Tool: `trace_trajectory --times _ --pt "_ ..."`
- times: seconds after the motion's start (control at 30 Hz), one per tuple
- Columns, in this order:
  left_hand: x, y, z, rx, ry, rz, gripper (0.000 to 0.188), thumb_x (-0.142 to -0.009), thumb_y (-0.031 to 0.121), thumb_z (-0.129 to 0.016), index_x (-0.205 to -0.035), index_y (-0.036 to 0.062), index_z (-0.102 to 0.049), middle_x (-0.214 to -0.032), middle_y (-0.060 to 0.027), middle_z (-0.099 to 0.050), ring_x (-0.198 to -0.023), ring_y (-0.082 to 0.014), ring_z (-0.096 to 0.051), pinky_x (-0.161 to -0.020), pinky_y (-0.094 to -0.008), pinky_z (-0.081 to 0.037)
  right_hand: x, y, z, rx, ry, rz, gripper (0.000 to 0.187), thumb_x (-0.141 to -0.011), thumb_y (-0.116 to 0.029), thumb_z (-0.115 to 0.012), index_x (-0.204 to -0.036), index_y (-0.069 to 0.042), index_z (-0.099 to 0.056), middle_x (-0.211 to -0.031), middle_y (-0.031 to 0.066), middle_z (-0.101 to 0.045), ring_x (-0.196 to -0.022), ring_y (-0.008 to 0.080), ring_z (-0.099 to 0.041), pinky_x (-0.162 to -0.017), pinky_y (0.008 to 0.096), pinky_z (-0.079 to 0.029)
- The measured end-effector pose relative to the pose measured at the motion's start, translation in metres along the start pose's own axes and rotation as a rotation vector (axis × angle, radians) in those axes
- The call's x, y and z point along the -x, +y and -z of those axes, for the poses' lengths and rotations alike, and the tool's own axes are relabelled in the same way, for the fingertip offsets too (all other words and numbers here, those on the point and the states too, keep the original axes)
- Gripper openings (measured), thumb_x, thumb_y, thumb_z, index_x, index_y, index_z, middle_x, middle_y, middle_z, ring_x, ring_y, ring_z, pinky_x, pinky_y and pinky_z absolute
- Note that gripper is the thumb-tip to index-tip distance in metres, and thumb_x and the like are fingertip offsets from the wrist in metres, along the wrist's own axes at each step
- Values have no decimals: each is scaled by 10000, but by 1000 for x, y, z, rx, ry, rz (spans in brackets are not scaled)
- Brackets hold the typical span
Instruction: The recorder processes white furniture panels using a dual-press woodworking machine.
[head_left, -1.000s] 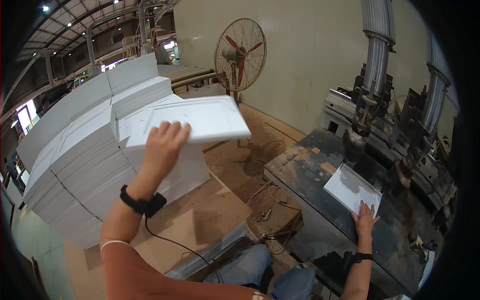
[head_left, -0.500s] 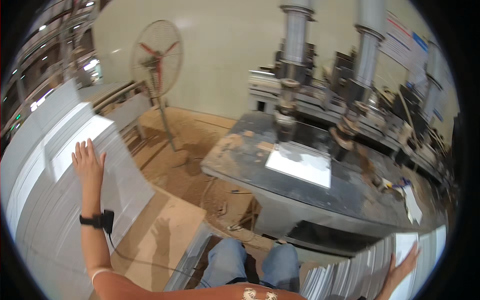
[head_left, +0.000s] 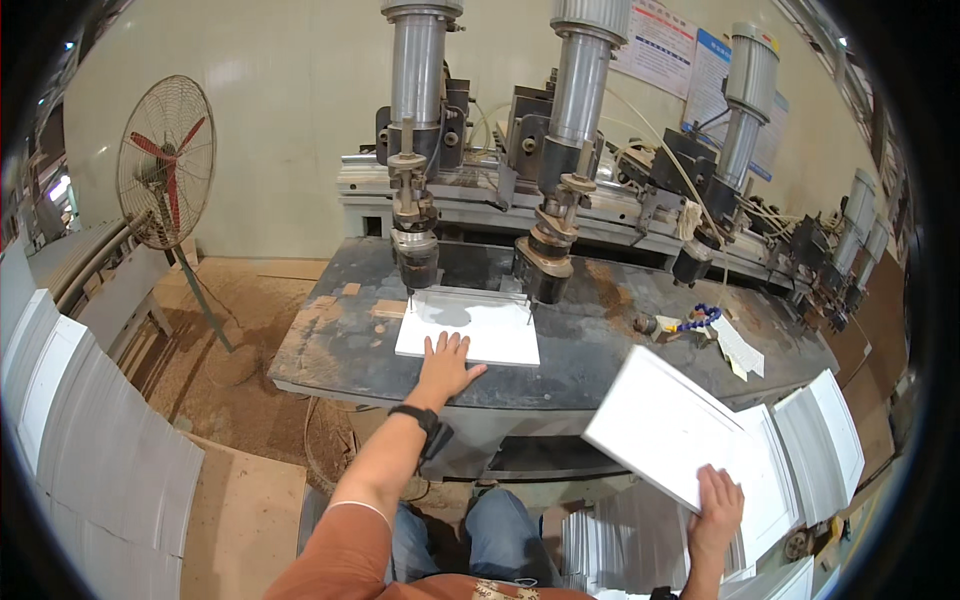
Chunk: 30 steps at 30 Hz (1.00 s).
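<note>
A white panel (head_left: 480, 345) lies flat on the dark machine table (head_left: 340, 345), beneath two drilling heads. My left hand (head_left: 448, 370) reaches to its near edge with the fingers spread, the fingertips over the white surface. Off to the right, my right hand (head_left: 716, 510) grips a second white panel (head_left: 665, 430) by its near edge. That panel is tilted and raised above a stack of similar panels (head_left: 765, 470). The thumb of the right hand is hidden under the panel.
Upright drill motors (head_left: 578, 90) line the back of the table. A blue coiled hose (head_left: 700, 318) and a torn paper (head_left: 740, 350) lie at its right. Tall panel stacks (head_left: 120, 440) stand at the left, with a caged fan (head_left: 165, 165) behind. Sawdust covers the floor (head_left: 260, 320).
My view has swung right. My left hand has left the left-hand stack and come to the panel on the table. My right hand has lifted a panel off the right-hand stack.
</note>
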<state>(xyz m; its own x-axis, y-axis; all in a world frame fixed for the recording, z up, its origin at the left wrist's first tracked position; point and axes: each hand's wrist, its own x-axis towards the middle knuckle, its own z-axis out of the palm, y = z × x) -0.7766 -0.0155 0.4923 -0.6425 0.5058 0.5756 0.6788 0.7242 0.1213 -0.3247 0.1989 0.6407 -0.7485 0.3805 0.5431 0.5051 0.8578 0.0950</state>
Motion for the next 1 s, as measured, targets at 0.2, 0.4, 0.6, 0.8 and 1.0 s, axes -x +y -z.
trace_trajectory --times 0.2,0.4,0.6,0.8,1.0 --pt "63 36 79 105 -78 -182 549 -790 407 -646 -1204 61 -542 -1073 -135 -524 -1056 -309 -487 -978 -523 -347 -113 -56 -86 -336 55 345 487 -662 32 -586 -1114 -146 -622 -1161 34 -632 -1095 255 -577 -987 498 -395" --pt "166 -14 191 -13 -16 -376 330 -734 72 -601 -1059 129 -626 -909 -57 -550 -866 -232 -553 -765 -344 -461 -180 -140 -216 -337 43 491 452 -751 -157 -664 -1192 -131 -567 -1214 38 -601 -1172 274 -524 -985 549 -381" --pt "203 -22 356 -495 -36 -357 297 -742 125 -622 -1038 137 -632 -1002 -19 -592 -854 -186 -568 -738 -305 -472 -231 -189 -282 -483 -72 554 431 -791 -330 -670 -1152 -103 -612 -1228 68 -593 -1176 303 -498 -859 452 -461" --pt "211 -65 464 -1057 208 40 226 -779 127 -579 -1000 99 -620 -1050 -26 -625 -887 -205 -582 -733 -316 -464 -236 -213 -262 -537 -246 511 433 -779 -246 -695 -1148 -42 -598 -1301 147 -515 -1234 345 -428 -928 541 -409" --pt "216 -159 526 -1215 163 529 220 -798 78 -528 -998 75 -618 -924 -56 -626 -894 -243 -580 -697 -347 -453 -222 -210 -230 -515 -208 483 436 -796 -224 -689 -1181 -50 -582 -1339 149 -481 -1304 368 -352 -1011 592 -305"
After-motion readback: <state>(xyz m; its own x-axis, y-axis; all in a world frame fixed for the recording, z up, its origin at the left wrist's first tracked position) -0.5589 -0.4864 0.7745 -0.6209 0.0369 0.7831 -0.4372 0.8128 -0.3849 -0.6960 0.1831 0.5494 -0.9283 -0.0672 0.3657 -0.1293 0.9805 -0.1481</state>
